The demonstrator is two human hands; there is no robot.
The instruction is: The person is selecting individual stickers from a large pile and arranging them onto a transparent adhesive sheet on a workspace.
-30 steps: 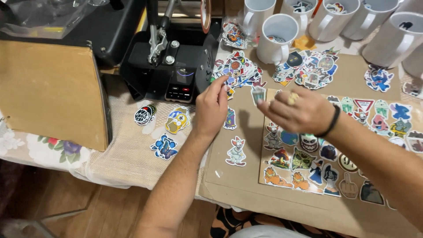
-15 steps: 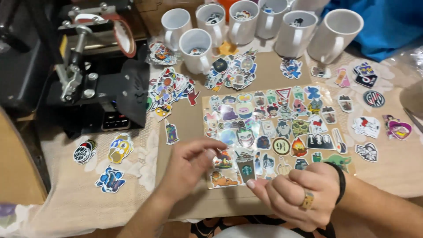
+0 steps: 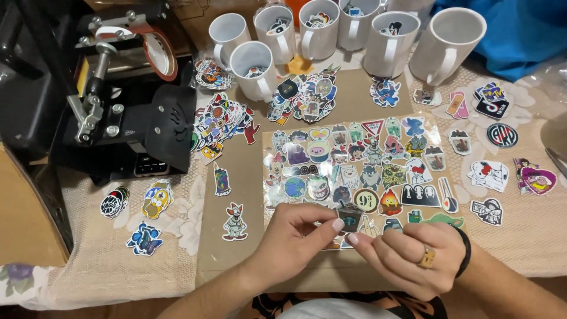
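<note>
Black mug press [image 3: 127, 127] stands at the left of the table, clamp handle raised, round orange-rimmed pad tilted toward the mugs. White mugs [image 3: 387, 44] stand in a row along the far edge, one more [image 3: 254, 68] set forward of the row; several hold loose stickers. Blue cloth [image 3: 520, 35] lies at the far right corner. Brown paper sheet [image 3: 236, 177] covers the table centre over a beige lace cloth [image 3: 94, 260]. On the paper lies a clear glossy sticker sheet [image 3: 360, 171], roughly rectangular, long axis running left to right, its cut-outs set in rows: cartoon faces, a red-edged triangle sign, a round black-and-cream badge, a small flame figure. Loose piles of stickers [image 3: 224, 121] sit beside the press and just in front of the forward mug. Singles lie apart: a clown figure [image 3: 235, 221] left of the sheet, a yellow cartoon head [image 3: 156, 198] and a blue butterfly shape [image 3: 143, 238] near the press, a round black badge [image 3: 502, 134] to the right. Both hands meet at the sheet's near edge. Left hand [image 3: 292, 239] pinches a small dark square sticker [image 3: 349, 217] between thumb and forefinger; the sticker sits just beyond the fingertips, toward the sheet. Right hand [image 3: 413, 257], ringed, has its forefinger tip close against the same sticker from the right; whether it grips cannot be told. The left hand has the clearer hold.
</note>
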